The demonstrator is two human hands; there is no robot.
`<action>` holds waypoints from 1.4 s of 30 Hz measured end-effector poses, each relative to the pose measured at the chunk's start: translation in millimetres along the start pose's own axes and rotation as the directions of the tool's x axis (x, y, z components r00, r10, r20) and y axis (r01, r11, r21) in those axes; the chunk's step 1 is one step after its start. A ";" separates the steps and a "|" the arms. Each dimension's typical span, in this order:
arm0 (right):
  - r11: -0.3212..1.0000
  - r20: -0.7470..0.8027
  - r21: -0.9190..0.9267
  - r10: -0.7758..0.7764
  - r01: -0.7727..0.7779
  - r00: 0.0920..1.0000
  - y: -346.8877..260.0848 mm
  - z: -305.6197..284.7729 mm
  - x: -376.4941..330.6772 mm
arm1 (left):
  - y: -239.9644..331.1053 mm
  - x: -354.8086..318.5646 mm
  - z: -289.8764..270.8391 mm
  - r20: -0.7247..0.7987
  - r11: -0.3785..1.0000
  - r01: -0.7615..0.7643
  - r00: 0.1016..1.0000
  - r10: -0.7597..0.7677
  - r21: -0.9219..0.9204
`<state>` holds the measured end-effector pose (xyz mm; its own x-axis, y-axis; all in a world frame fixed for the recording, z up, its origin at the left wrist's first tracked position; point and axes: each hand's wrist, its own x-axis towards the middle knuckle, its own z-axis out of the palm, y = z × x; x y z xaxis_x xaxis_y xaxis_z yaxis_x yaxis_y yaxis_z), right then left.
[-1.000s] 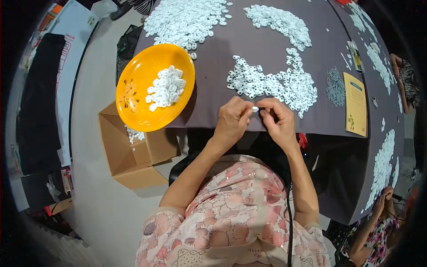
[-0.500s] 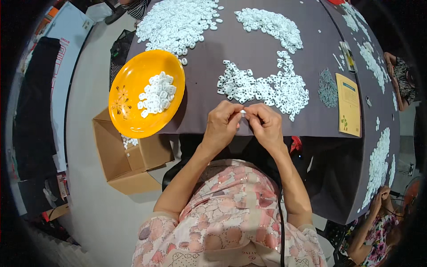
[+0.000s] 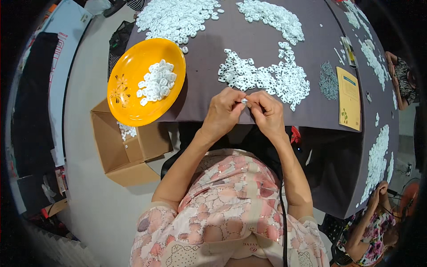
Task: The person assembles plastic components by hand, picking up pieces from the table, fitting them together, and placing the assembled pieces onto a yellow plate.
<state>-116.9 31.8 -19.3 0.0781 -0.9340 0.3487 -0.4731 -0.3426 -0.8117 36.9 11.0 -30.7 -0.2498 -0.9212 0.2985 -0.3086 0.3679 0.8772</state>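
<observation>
My left hand [image 3: 223,112] and my right hand [image 3: 267,112] meet fingertip to fingertip at the near edge of the dark grey table [image 3: 249,40]. Between their thumbs and forefingers they pinch one small white plastic piece [image 3: 244,101]. Just beyond the hands lies a loose heap of the same white pieces [image 3: 267,78]. To the left, an orange plate [image 3: 129,93] overhangs the table edge and carries a small pile of white pieces [image 3: 155,82].
More white heaps [image 3: 178,18] lie across the far table. A yellow booklet [image 3: 349,98] and a grey pile [image 3: 328,80] are at right. An open cardboard box [image 3: 120,147] stands on the floor at left. Another person [image 3: 369,222] sits at lower right.
Both hands stay joined on the small white piece, with only slight finger movement. The view has shifted a little; the plate and heaps hold their places.
</observation>
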 end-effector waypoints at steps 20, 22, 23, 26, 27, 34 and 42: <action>0.946 0.020 -0.129 -0.296 0.296 0.955 12.1 5.5 -1.3 | 2.3 -0.1 2.4 -0.030 0.967 -0.205 0.977 0.212 0.148; 0.950 0.007 -0.134 -0.283 0.281 0.959 8.9 6.3 -2.7 | 3.1 -1.2 2.0 -0.021 0.970 -0.193 0.980 0.198 0.150; 0.952 0.007 -0.135 -0.277 0.276 0.961 8.4 6.7 -3.4 | 3.3 -1.9 1.9 -0.014 0.971 -0.182 0.982 0.187 0.153; 0.943 -0.012 -0.133 -0.308 0.304 0.951 8.8 7.2 -3.2 | 4.1 -3.9 0.9 0.031 0.971 -0.150 0.989 0.147 0.185; 0.943 -0.006 -0.125 -0.311 0.308 0.950 8.2 6.2 -2.7 | 4.2 -4.0 1.4 0.036 0.972 -0.148 0.989 0.144 0.184; 0.993 0.043 -0.012 -0.118 0.119 0.992 5.8 1.0 0.1 | -2.8 3.7 -3.8 0.065 0.996 -0.058 0.996 0.053 0.067; 0.999 0.062 0.040 0.012 -0.015 0.998 -6.6 0.6 0.2 | -8.8 6.9 -12.5 0.189 0.921 0.309 0.945 -0.269 -0.237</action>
<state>-113.2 33.8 -14.2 0.1264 -0.9427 0.3088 -0.4389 -0.3323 -0.8348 49.3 -0.2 -31.7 -0.3266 -0.9448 -0.0248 -0.1437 0.0238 0.9893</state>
